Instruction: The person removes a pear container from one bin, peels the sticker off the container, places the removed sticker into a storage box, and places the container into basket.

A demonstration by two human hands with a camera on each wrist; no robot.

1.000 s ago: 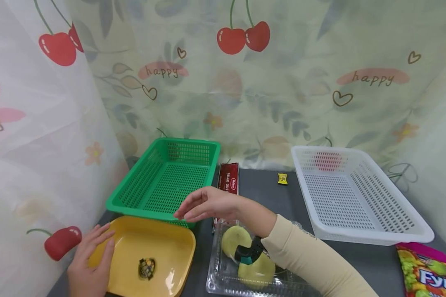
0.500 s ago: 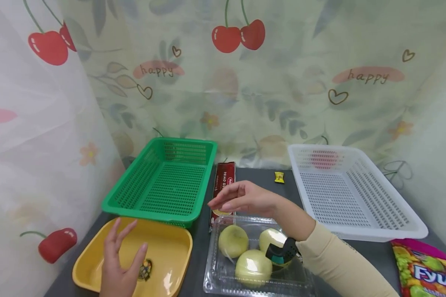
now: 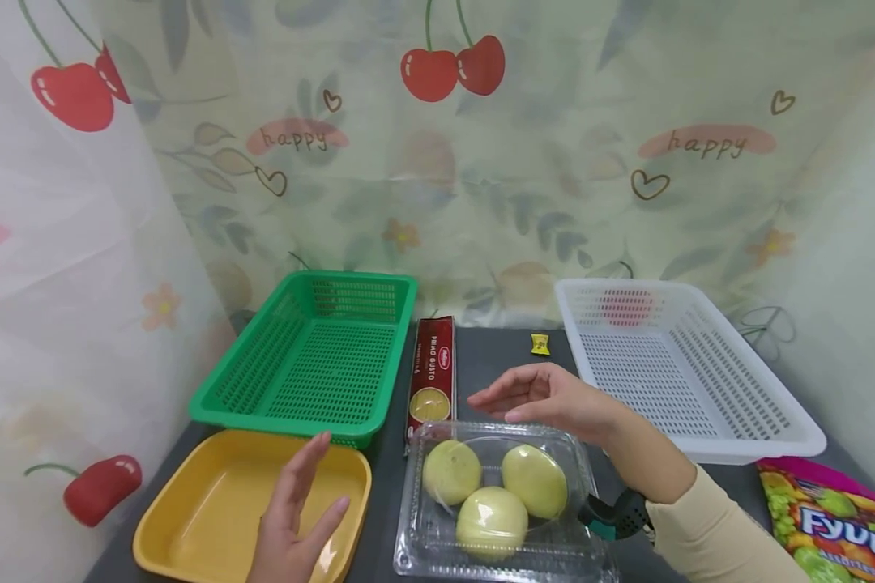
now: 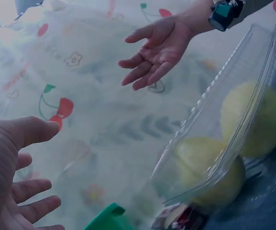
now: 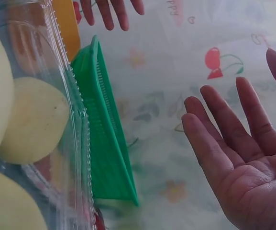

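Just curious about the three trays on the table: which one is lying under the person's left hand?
The shallow yellow tray, nearest the person. The left hand hovers open over it; the green basket and white basket, both perforated, sit farther back.

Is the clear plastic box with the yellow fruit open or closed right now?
Closed. The clear plastic box has its lid down over the three yellow fruits, and neither hand touches it.

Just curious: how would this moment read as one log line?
left hand: open, over yellow tray | right hand: open, above clear clamshell of three pale fruits
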